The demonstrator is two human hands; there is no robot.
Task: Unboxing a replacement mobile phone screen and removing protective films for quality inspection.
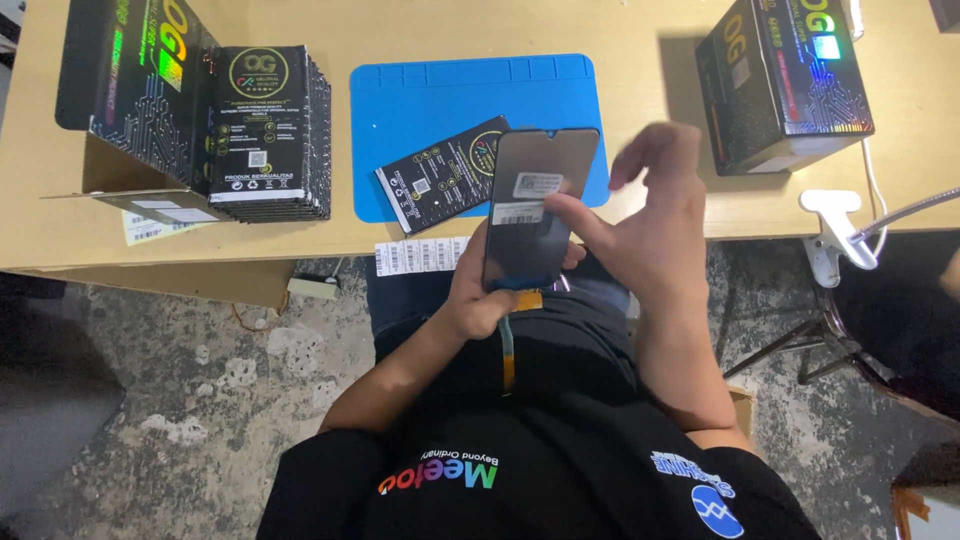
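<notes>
1. The left hand (pixel 478 295) grips the lower end of a phone display panel (pixel 535 205), fingers wrapped round its bottom edge, holding it upright over the person's lap, just in front of the table (pixel 300 235) edge.
2. The right hand (pixel 650 215) is partly spread; its thumb presses on the white sticker labels (pixel 528 197) on the panel's dark back, while the other fingers curl loosely above, grasping nothing.
3. An orange flex ribbon (pixel 508 350) hangs free from the panel's bottom, dangling down against the black shirt.
4. Risks, as I judge them: the panel is held by one end only, so a hard thumb push could bend or crack the thin glass, or tip it out of the left hand onto the concrete floor (pixel 180 400). The loose ribbon could snag on the shirt or get creased under the palm.
5. On the table's near edge lies a white strip of barcode labels (pixel 420 255), half overhanging; a sleeve could brush it off.
6. Beyond, a flat black package (pixel 445 172) lies tilted on the blue work mat (pixel 440 100).
7. Left, a stack of black packages (pixel 265 130) stands beside an open carton (pixel 135 85); far right sits another black carton (pixel 785 80), with a white clamp lamp (pixel 835 225) fixed to the table edge.
</notes>
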